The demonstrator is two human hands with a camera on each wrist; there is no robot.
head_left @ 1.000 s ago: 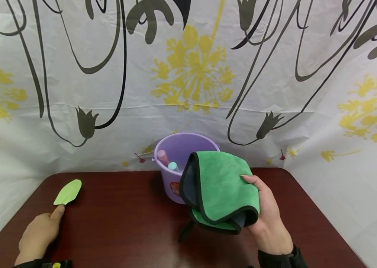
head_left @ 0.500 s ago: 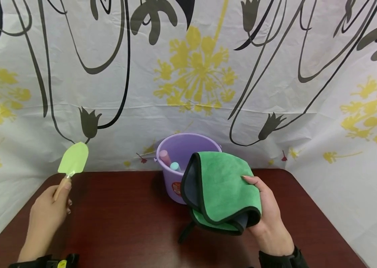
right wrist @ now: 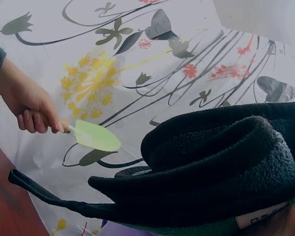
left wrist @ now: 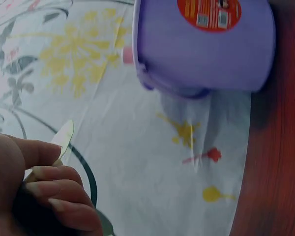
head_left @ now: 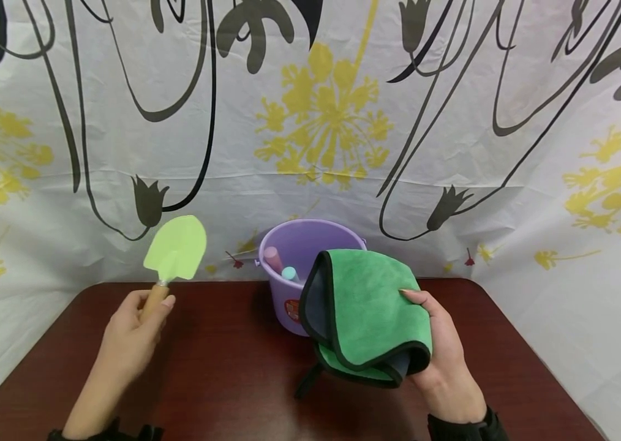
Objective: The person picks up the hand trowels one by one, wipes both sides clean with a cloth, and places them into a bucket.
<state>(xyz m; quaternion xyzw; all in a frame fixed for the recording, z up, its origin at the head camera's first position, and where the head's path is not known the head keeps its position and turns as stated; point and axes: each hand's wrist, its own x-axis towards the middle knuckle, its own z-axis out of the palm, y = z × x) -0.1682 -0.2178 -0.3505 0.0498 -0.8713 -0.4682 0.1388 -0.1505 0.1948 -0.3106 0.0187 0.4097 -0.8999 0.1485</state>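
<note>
My left hand [head_left: 131,337] grips the wooden handle of a small garden trowel [head_left: 177,248], its pale green blade pointing up above the table. In the left wrist view the curled fingers [left wrist: 64,189] hide most of the handle. My right hand [head_left: 443,355] holds a folded green cloth [head_left: 376,306] with black edging and a dark grey underside, thumb on top. A black loop hangs from the cloth's lower left. Behind the cloth stands a purple bucket [head_left: 283,300], its lower right hidden. A pink-capped item [head_left: 272,260] and a light blue-capped one [head_left: 289,274] lean inside it.
The dark red-brown table [head_left: 222,367] has rounded back corners. A white sheet [head_left: 266,202] with grey and yellow plant prints hangs right behind it and along both sides. The bucket stands close to the table's back edge.
My left hand has lifted the trowel from the table's left side, tipped its blade upward and carried it right toward the bucket. The right hand and cloth have hardly moved.
</note>
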